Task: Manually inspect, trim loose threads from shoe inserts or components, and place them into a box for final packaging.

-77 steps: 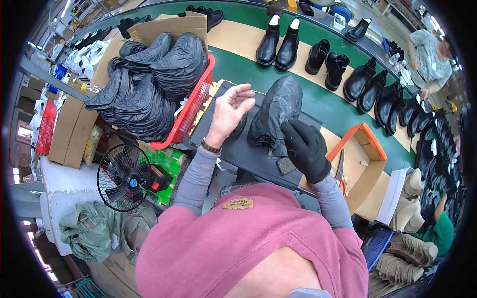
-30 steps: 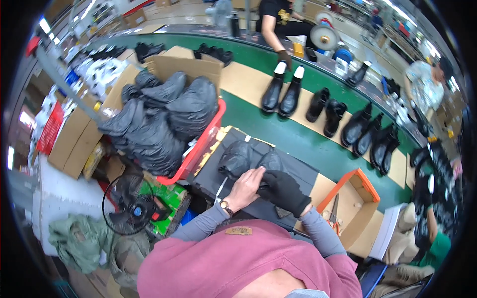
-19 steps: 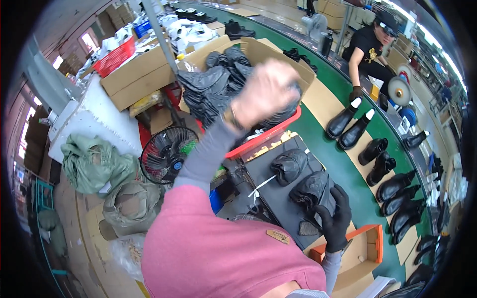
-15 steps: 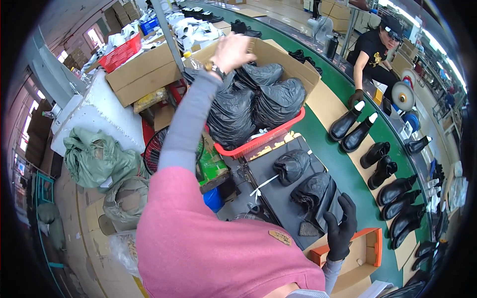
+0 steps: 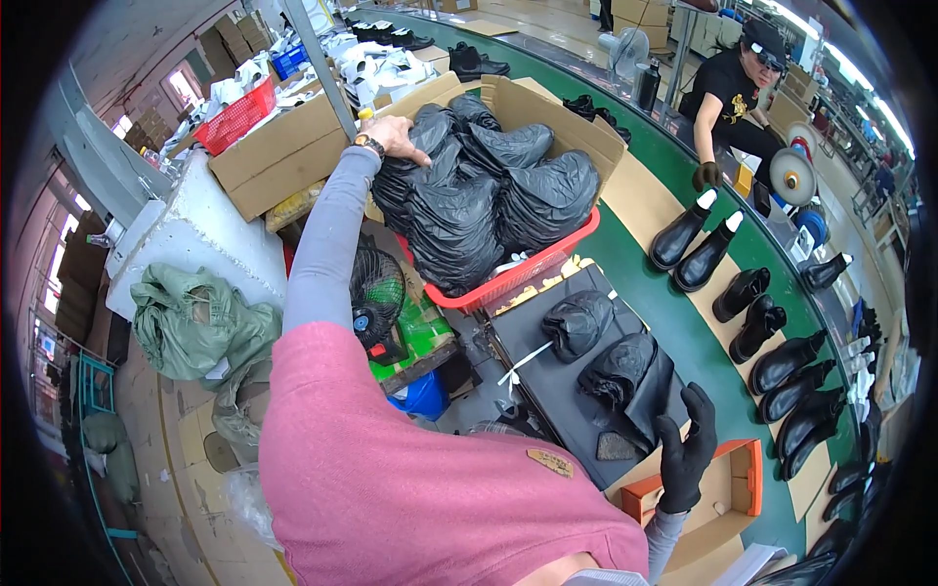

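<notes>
My bare left hand [image 5: 395,137], with a bracelet at its wrist, reaches over the left side of a cardboard box [image 5: 586,122]. The thumb points toward black plastic-wrapped bundles [image 5: 454,225]; the other fingers are mostly hidden. Just beyond the hand shows the yellow cap of a bottle [image 5: 365,113]; whether I grip it, I cannot tell. My right hand [image 5: 688,449], in a black glove, hangs open with curved fingers apart and nothing between them. Nearby, two black-wrapped bundles [image 5: 578,323] lie on a dark board [image 5: 547,386], beside a small dark block [image 5: 615,446].
An orange-rimmed shoe box [image 5: 750,479] stands at the right. Black boots [image 5: 684,234] line the green conveyor [image 5: 635,256]. Across it a person [image 5: 728,107] reaches toward them with a gloved hand. A red basket [image 5: 528,269] and a black fan [image 5: 376,293] stand ahead.
My left hand has moved left and slightly nearer, from above the box to its left side by the bottle. The co-worker's hand has lifted off the boot a little. My right hand stays open.
</notes>
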{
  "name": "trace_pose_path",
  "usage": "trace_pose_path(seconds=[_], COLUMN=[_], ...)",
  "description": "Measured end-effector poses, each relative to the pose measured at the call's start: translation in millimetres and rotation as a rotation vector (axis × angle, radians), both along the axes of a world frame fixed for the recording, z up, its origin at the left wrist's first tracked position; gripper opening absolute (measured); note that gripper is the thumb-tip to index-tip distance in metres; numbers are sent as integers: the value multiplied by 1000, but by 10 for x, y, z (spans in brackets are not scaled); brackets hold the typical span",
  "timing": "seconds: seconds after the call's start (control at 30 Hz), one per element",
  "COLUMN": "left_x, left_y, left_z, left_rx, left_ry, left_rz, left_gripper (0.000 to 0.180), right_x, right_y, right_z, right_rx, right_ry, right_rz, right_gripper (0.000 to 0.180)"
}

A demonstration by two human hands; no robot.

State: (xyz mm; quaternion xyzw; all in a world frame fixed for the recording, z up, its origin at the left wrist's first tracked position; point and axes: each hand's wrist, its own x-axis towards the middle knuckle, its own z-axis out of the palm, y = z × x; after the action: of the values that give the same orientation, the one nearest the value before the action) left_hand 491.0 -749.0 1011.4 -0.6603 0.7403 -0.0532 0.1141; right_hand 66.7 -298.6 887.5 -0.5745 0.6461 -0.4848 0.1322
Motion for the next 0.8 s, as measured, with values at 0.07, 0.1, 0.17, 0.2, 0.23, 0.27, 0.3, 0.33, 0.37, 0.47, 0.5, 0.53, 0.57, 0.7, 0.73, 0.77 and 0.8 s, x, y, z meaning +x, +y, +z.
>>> trace_pose_path(seconds=[0.07, 0.1, 0.17, 0.2, 0.23, 0.27, 0.3, 0.33, 0.37, 0.47, 0.5, 0.53, 0.57, 0.7, 0.73, 0.77, 0.8], left_x=[2, -16, 22, -28, -87, -33, -42, -31, 42, -356, -668, -972, -1226, -2192, -2437, -2632, -2810], left_y=[-12, -37, -67, -90, -105, -112, -65, 15, 72, 401, 659, 832, 1049, 2058, 2373, 2603, 2781], left_z=[-1, -6, -45, -51, -71, -55, 2, 64, 127, 418, 548, 537, 502, -258, -335, -454, -603], left_rx=[20, 38, 29, 16, 7, -28, -57, -185, -302, -810, -858, -690, -486, 116, 215, 686, 640], left_ry=[-46, -92, -75, -66, -56, -10, 37, 54, -31, 209, 483, 901, 1297, 1490, 1538, 1673, 1656], left_rz=[-4, -15, -25, -19, -20, -44, -83, -134, -51, -141, -278, -514, -725, -959, -1108, -955, -1079], left_gripper=[107, 107, 103, 100, 97, 94, 91, 86, 87, 92, 87, 83, 78, 55, 67, 78, 81], right_x=[-4, -4, -8, -10, -24, -40, -64, -77, -77, -17, 5, 28, 56, 341, 330, 318, 321], right_y=[17, 37, 87, 121, 156, 183, 191, 191, 181, 161, 131, 76, 34, -106, -158, -177, -129], right_z=[-8, -14, -31, -39, -50, -62, -84, -82, -56, 23, 22, -23, -24, 121, 104, 99, 163], right_rx=[11, 12, 12, 13, 18, 23, 2, 24, 42, 32, 38, -14, -72, -25, -62, -102, -173], right_ry=[17, 15, -2, -3, 11, 25, 41, 30, 21, -59, -64, -129, -198, -654, -905, -1152, -1019], right_rz=[8, 4, -13, -41, -55, -71, -72, -80, -73, -100, -145, -58, 45, 103, 188, 285, 225], right_gripper=[47, 47, 47, 47, 47, 48, 50, 50, 50, 51, 51, 52, 53, 57, 56, 54, 48])
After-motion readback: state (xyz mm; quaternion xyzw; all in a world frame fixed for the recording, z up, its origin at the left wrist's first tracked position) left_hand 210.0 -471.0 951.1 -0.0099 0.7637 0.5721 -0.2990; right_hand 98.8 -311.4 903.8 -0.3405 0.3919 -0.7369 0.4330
